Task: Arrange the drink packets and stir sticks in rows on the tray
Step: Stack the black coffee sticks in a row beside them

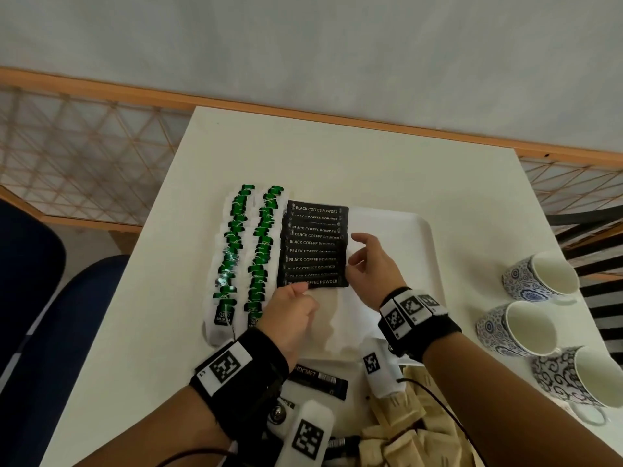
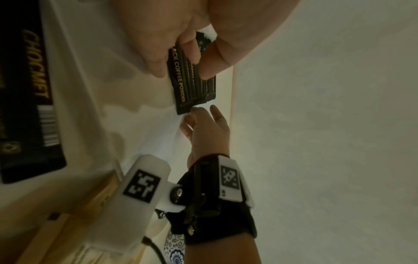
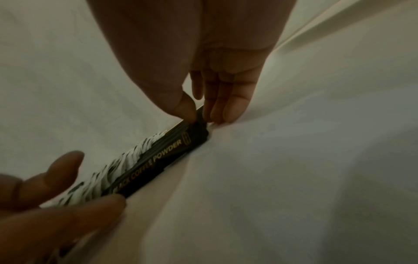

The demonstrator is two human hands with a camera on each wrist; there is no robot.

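From the head view I am squaring the row of black coffee packets on the white tray, beside two rows of green tea bags. My left hand pinches the nearest packet's left end.

In the left wrist view, thumb and fingers grip it.

The right wrist view shows my right hand pinching the packets' right edge. Next, I judge, chocolate packets and stir sticks need rows.
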